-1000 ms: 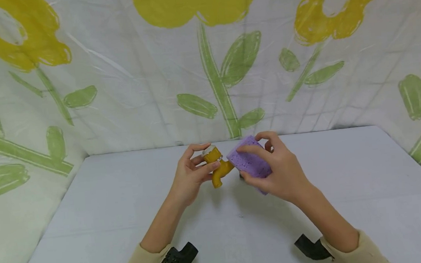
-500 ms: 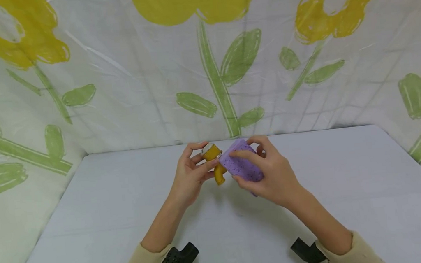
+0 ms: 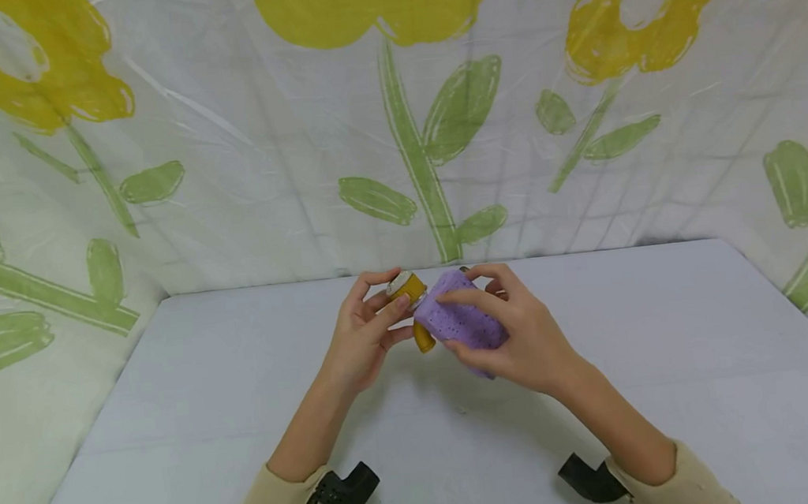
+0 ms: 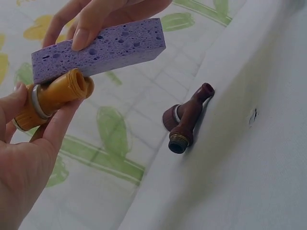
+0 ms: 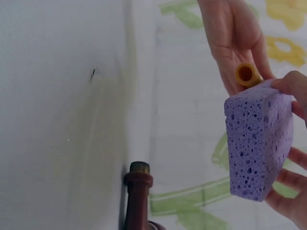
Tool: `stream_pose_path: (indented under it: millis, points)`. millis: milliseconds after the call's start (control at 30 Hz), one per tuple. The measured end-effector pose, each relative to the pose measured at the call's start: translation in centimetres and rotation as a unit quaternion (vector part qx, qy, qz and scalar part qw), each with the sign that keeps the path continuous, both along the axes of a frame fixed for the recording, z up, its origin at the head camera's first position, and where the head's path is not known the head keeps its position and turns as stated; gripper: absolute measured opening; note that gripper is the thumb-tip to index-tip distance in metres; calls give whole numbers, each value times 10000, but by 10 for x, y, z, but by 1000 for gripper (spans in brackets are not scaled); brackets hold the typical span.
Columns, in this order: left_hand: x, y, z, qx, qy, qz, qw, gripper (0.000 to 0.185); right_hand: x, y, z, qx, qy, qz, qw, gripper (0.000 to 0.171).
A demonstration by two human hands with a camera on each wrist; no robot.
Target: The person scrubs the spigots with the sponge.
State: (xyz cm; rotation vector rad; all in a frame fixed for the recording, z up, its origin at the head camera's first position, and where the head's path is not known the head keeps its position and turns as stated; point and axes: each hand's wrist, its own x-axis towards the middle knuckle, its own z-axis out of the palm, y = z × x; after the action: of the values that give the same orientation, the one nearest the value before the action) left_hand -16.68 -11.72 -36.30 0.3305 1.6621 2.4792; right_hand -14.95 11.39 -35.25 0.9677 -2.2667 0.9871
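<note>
Evidently everything hinges on how the sponge (image 3: 455,319) meets the yellow tap (image 3: 407,286). The left hand (image 3: 359,338) pinches the tap by its wide end between thumb and fingers, so it is the nearer hand, and the tap's narrow outlet points down past the sponge's lower left edge. The right hand (image 3: 524,329) grips the sponge, thumb on one side, fingers spread on the other; in the head view its long axis slopes from upper left to lower right. In the left wrist view, one end of it lies against the tap's body. Both are held above the table (image 3: 176,428), where a brown tap (image 4: 191,115) lies.
</note>
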Motion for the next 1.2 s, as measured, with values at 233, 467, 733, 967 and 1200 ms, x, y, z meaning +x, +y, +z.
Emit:
stream_pose_path:
  millis: [233, 467, 733, 967, 1200]
  points:
    - [0, 0, 0, 75, 78, -43, 9999, 32, 0, 0, -2, -5, -57, 196, 9998, 53]
    - [1, 0, 1, 40, 79, -7, 10000, 32, -1, 0, -1, -55, -89, 110, 9999, 53]
    - [1, -2, 1, 15, 132, -32, 9999, 33, 0, -3, -4, -124, -15, 288, 9995, 52]
    - [0, -1, 1, -9, 178, -88, 9998, 34, 0, 0, -2, -202, -144, 55, 9997, 53]
    - [0, -2, -2, 78, 83, -161, 9998, 33, 1, -5, -5, -136, -23, 262, 9996, 53]
